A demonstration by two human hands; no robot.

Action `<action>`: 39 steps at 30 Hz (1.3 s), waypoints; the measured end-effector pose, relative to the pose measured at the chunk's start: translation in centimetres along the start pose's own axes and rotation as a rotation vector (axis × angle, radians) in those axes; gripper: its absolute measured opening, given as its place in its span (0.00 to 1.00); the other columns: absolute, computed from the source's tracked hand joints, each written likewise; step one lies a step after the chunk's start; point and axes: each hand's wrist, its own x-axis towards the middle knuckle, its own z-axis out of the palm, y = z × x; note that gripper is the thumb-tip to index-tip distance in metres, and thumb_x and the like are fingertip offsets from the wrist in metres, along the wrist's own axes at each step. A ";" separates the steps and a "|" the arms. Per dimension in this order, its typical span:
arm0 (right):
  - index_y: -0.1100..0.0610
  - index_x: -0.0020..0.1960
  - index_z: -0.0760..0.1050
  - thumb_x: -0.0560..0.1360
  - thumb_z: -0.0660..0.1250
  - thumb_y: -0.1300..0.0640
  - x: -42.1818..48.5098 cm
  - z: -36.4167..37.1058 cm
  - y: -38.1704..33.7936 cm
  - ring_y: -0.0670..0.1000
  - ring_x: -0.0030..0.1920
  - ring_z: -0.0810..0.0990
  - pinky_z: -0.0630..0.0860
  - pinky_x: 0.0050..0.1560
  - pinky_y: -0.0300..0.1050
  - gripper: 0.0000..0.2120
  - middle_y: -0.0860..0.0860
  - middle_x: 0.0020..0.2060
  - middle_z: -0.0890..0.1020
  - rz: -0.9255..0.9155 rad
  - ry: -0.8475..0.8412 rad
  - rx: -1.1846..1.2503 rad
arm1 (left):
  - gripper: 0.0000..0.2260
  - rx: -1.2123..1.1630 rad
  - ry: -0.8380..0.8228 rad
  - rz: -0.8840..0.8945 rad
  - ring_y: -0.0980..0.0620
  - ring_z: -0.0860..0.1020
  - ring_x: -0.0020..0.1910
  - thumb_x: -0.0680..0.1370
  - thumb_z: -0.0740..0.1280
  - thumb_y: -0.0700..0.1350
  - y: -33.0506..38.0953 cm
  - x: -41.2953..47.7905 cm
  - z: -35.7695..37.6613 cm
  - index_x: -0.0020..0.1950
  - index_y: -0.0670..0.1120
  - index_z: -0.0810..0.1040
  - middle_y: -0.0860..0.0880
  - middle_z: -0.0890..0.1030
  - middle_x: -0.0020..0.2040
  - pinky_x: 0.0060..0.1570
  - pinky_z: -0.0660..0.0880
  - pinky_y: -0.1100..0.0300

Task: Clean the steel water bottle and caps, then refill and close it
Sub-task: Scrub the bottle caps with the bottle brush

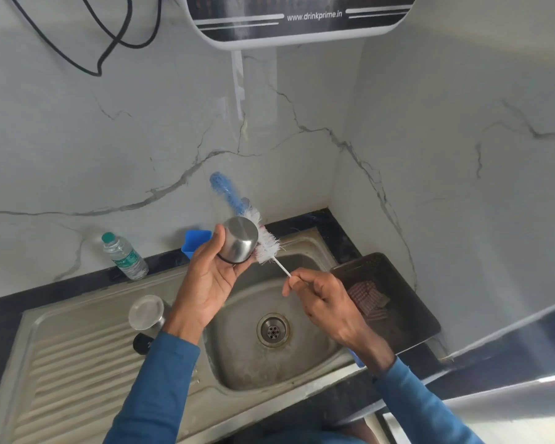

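Observation:
My left hand point(205, 280) holds a steel cup-shaped cap point(239, 240) above the sink basin, its closed bottom facing me. A blue and white bottle brush point(266, 241) lies against the cap's right side, its blue tip pointing up to the wall. My right hand point(321, 299) pinches the brush's thin white handle. The steel water bottle point(146, 315) stands on the ribbed drainboard to the left, partly hidden by my left forearm. A small black cap point(141, 343) lies beside its base.
The steel sink point(237, 363) has a round drain point(272, 330). A clear plastic bottle point(124, 256) with a green cap stands at the back left. A blue container point(196, 241) sits behind the sink. A dark tray point(398, 302) rests on the right. A water purifier point(302, 20) hangs above.

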 end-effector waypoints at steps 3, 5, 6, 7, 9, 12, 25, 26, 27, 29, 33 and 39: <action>0.52 0.46 0.82 0.86 0.62 0.56 -0.1 -0.4 -0.2 0.45 0.25 0.62 0.61 0.29 0.43 0.13 0.42 0.23 0.66 0.017 0.027 0.022 | 0.16 -0.054 0.000 0.018 0.46 0.85 0.61 0.85 0.62 0.49 -0.9 0.0 0.0 0.52 0.49 0.90 0.44 0.86 0.60 0.61 0.83 0.50; 0.52 0.47 0.83 0.87 0.62 0.57 0.2 -1.1 -0.7 0.45 0.26 0.64 0.63 0.29 0.43 0.14 0.41 0.24 0.69 0.013 0.050 0.052 | 0.13 -0.024 -0.062 0.017 0.40 0.82 0.66 0.82 0.67 0.50 -1.8 -0.1 0.0 0.58 0.46 0.88 0.41 0.84 0.65 0.68 0.78 0.45; 0.53 0.47 0.83 0.87 0.62 0.57 0.4 -1.5 -1.0 0.44 0.26 0.65 0.63 0.29 0.42 0.14 0.40 0.24 0.70 0.012 0.060 0.046 | 0.13 -0.010 -0.096 0.007 0.36 0.80 0.69 0.83 0.67 0.49 -2.2 -0.2 -0.1 0.59 0.45 0.87 0.39 0.83 0.67 0.71 0.75 0.42; 0.55 0.47 0.83 0.87 0.62 0.58 0.6 -1.7 -1.2 0.43 0.26 0.65 0.63 0.29 0.40 0.14 0.39 0.24 0.70 0.012 0.066 0.030 | 0.13 -0.002 -0.126 -0.008 0.33 0.78 0.70 0.83 0.66 0.49 -2.5 -0.2 -0.3 0.58 0.45 0.87 0.39 0.82 0.67 0.73 0.73 0.41; 0.55 0.46 0.82 0.87 0.61 0.57 0.6 -1.9 -1.2 0.44 0.25 0.64 0.62 0.28 0.40 0.14 0.40 0.24 0.69 0.005 0.050 0.016 | 0.11 0.024 -0.136 -0.006 0.35 0.79 0.70 0.79 0.74 0.52 -2.3 0.0 -0.3 0.55 0.46 0.88 0.40 0.83 0.65 0.71 0.75 0.41; 0.52 0.46 0.82 0.87 0.61 0.55 -0.2 -1.7 -0.2 0.50 0.25 0.63 0.60 0.28 0.46 0.15 0.44 0.24 0.65 0.009 -0.028 0.066 | 0.20 0.021 -0.040 0.048 0.44 0.85 0.60 0.67 0.85 0.57 -1.4 1.0 -0.7 0.52 0.47 0.88 0.44 0.86 0.58 0.59 0.83 0.50; 0.52 0.44 0.81 0.87 0.61 0.56 -0.2 -0.6 -0.1 0.50 0.25 0.63 0.61 0.28 0.47 0.15 0.48 0.25 0.66 0.034 -0.098 0.077 | 0.24 0.089 0.060 0.074 0.43 0.85 0.59 0.70 0.82 0.57 -1.5 1.7 -2.9 0.58 0.44 0.84 0.42 0.86 0.58 0.55 0.84 0.50; 0.51 0.44 0.80 0.87 0.61 0.55 -0.5 -0.5 0.1 0.50 0.25 0.63 0.61 0.28 0.48 0.15 0.49 0.25 0.65 0.046 -0.117 0.082 | 0.24 0.073 0.070 0.076 0.44 0.85 0.57 0.70 0.82 0.56 -1.2 1.7 -3.0 0.57 0.43 0.84 0.42 0.86 0.56 0.54 0.84 0.51; 0.52 0.44 0.80 0.87 0.61 0.55 -0.6 -0.4 0.2 0.50 0.25 0.63 0.61 0.27 0.47 0.15 0.50 0.25 0.65 0.054 -0.125 0.097 | 0.26 0.083 0.059 0.075 0.45 0.85 0.56 0.69 0.83 0.57 -1.2 1.5 -3.0 0.58 0.42 0.83 0.43 0.86 0.56 0.54 0.84 0.51; 0.52 0.44 0.80 0.86 0.60 0.55 -0.3 -0.4 -0.2 0.49 0.24 0.63 0.61 0.26 0.42 0.15 0.49 0.24 0.65 0.067 -0.099 0.126 | 0.35 0.173 0.010 0.033 0.45 0.85 0.57 0.64 0.85 0.60 -1.8 0.7 -2.4 0.62 0.41 0.81 0.42 0.86 0.57 0.55 0.84 0.51; 0.55 0.45 0.80 0.87 0.60 0.59 0.6 -0.7 -1.2 0.48 0.24 0.63 0.61 0.26 0.40 0.15 0.47 0.24 0.66 0.035 -0.036 0.154 | 0.29 0.311 0.010 0.011 0.46 0.85 0.54 0.65 0.84 0.54 -3.3 -0.1 -0.8 0.60 0.44 0.80 0.45 0.86 0.53 0.55 0.85 0.50; 0.53 0.44 0.80 0.86 0.62 0.56 -1.7 -0.3 -0.4 0.50 0.26 0.62 0.60 0.28 0.50 0.14 0.48 0.25 0.64 0.016 -0.050 0.049 | 0.18 0.320 0.129 0.064 0.47 0.85 0.56 0.75 0.79 0.49 -2.3 0.7 -1.6 0.61 0.45 0.80 0.47 0.87 0.54 0.54 0.84 0.54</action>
